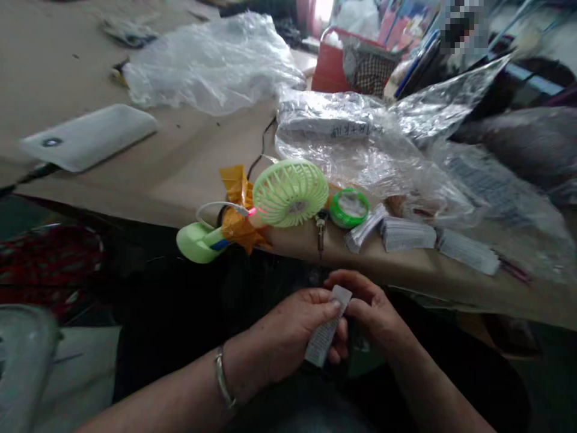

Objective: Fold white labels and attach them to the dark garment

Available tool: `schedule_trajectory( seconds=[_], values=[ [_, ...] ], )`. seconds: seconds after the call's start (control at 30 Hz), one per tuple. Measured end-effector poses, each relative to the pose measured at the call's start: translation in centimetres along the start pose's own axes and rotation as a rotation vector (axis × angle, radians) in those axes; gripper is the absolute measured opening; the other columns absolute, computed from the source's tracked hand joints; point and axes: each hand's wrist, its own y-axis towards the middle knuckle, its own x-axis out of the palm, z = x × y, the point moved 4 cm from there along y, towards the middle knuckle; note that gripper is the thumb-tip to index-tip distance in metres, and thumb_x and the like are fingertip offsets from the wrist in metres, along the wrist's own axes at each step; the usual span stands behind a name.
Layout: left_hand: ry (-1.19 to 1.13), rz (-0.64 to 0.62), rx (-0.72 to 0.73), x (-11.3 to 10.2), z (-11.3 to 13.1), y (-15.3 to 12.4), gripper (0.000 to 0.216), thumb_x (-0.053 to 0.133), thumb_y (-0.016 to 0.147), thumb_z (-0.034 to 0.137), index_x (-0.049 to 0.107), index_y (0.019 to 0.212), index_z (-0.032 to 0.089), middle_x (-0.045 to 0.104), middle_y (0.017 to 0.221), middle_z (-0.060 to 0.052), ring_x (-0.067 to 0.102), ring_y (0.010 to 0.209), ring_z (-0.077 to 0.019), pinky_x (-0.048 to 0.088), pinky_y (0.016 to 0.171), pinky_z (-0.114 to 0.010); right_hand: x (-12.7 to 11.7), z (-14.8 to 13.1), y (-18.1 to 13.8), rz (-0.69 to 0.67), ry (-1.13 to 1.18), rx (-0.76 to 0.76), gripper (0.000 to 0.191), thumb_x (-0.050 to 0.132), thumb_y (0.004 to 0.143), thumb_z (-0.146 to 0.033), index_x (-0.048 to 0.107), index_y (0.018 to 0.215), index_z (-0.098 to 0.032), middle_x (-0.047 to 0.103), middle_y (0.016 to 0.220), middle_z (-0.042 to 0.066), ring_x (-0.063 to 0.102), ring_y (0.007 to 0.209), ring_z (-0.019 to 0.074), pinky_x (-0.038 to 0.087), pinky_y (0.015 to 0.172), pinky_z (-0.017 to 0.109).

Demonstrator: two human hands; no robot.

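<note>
Just below the green fan (290, 192), you are pinching the white paper strip (323, 338) in your left hand (291, 337) and right hand (377, 314); gripping close to its top end is likely steadying it

Brown-paper-covered table (180, 174): green handheld fan (288, 192), green tape roll (348, 207), 3 label stacks (408, 233), clear plastic bags (211, 60), white power bank (90, 135).
</note>
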Motion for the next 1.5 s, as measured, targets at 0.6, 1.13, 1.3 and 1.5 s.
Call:
schedule_trajectory(
  seconds=[0.6,1.13,1.3,1.5],
  values=[
    [-0.004,-0.015,-0.029,0.4,0.0,-0.6,0.030,0.061,0.079,0.042,0.058,0.072,0.013,0.055,0.060,0.000,0.053,0.048,-0.0069,0.042,0.048,-0.017,0.9,-0.9,-0.2,-0.033,-0.120,-0.092,0.031,0.066,0.088,-0.027,0.061,0.118,-0.029,0.060,0.115,0.001,0.061,0.097,0.0125,0.050,0.084,0.020],
    [-0.017,0.141,0.066,-0.4,0.6,-0.7,0.029,0.063,0.076,0.042,0.059,0.078,0.014,0.054,0.061,0.002,0.053,0.049,-0.0080,0.040,0.048,-0.019,1.8,-2.6,-1.1,0.238,-0.647,-0.368,0.026,0.054,0.097,-0.027,0.055,0.122,-0.025,0.061,0.106,0.000,0.060,0.095,0.0099,0.047,0.085,0.016],
    [0.063,0.208,0.131,-0.5,1.2,-1.1,0.027,0.058,0.079,0.041,0.059,0.078,0.014,0.053,0.060,0.002,0.051,0.050,-0.0084,0.039,0.050,-0.020,1.8,-1.9,0.7,0.272,-0.261,-0.164,0.018,0.068,0.087,-0.035,0.063,0.089,-0.018,0.061,0.074,-0.002,0.057,0.065,0.0068,0.047,0.062,0.011],
    [0.162,0.279,0.169,-0.6,1.5,-0.9,0.029,0.053,0.081,0.042,0.054,0.069,0.016,0.052,0.057,0.001,0.049,0.051,-0.0097,0.038,0.052,-0.022,2.3,-1.9,1.6,0.348,-0.301,-0.144,0.025,0.069,0.081,-0.037,0.060,0.077,-0.014,0.056,0.067,0.000,0.052,0.056,0.0087,0.044,0.049,0.014]
  ],
)
